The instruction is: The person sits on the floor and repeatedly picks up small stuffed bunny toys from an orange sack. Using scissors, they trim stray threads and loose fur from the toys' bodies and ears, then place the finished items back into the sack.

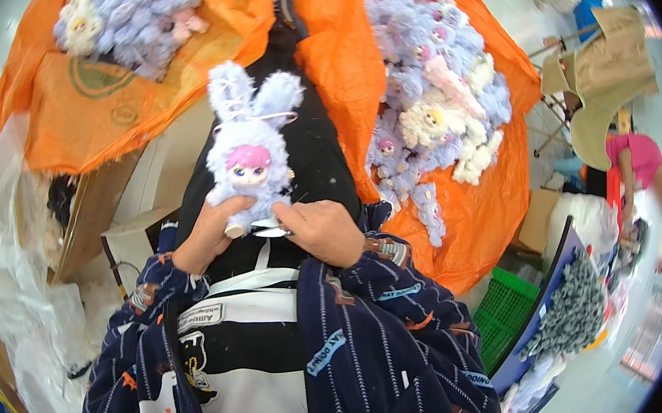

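A pale lilac plush doll (pixel 251 146) with long rabbit ears, a pink fringe and a doll face stands upright over my lap. Thin cords loop around its ears. My left hand (pixel 217 229) grips it from below, around the lower body and a foot. At the doll's lower right side, my right hand (pixel 324 231) is closed, its thumb and finger pressed against the fur. A small shiny metal blade (pixel 271 231) sticks out from under the right fingers; the rest of that tool is hidden.
Two orange woven sacks (pixel 432 262) lie spread on either side of my legs. Piles of lilac plush dolls (pixel 145 2) rest on them, with a few cream and pink ones. A green plastic crate (pixel 504 305) stands at right. Farther right, a person (pixel 638 163) in pink bends over.
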A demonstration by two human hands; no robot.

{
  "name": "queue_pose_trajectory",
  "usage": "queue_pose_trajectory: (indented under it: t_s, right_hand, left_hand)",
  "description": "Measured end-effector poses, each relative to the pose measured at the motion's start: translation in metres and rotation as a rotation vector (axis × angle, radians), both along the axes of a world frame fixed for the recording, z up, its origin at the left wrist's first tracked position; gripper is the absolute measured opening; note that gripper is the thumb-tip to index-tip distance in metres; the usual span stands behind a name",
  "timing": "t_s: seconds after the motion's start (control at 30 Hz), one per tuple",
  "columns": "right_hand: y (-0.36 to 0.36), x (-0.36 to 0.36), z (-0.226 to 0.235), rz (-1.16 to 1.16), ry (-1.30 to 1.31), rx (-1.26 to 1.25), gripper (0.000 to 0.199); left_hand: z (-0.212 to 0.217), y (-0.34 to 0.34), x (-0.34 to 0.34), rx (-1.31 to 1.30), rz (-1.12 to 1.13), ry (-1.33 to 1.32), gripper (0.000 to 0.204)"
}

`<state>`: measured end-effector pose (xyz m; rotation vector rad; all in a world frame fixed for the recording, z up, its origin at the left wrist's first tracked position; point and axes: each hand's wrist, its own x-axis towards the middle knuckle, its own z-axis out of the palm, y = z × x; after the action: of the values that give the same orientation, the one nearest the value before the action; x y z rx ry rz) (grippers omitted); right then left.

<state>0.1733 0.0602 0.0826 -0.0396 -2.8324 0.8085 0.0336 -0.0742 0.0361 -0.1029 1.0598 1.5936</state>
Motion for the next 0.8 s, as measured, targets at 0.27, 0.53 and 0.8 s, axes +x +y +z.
queue_pose_trajectory:
  t_s: [0.27,0.53,0.8]
  right_hand:
    - [0.002,0.006,-0.029,-0.460,0.054,-0.285,0.027]
    - [0.031,0.015,-0.040,-0.687,-0.083,-0.985,0.025]
    - [0.148,0.073,-0.178,-1.187,0.084,-0.510,0.029]
  left_hand:
    - [-0.004,0.009,0.012,-0.050,0.028,0.255,0.037]
    - [-0.009,0.035,-0.011,-0.055,-0.101,0.775,0.043]
    - [0.079,0.141,-0.128,0.315,0.746,0.221,0.027]
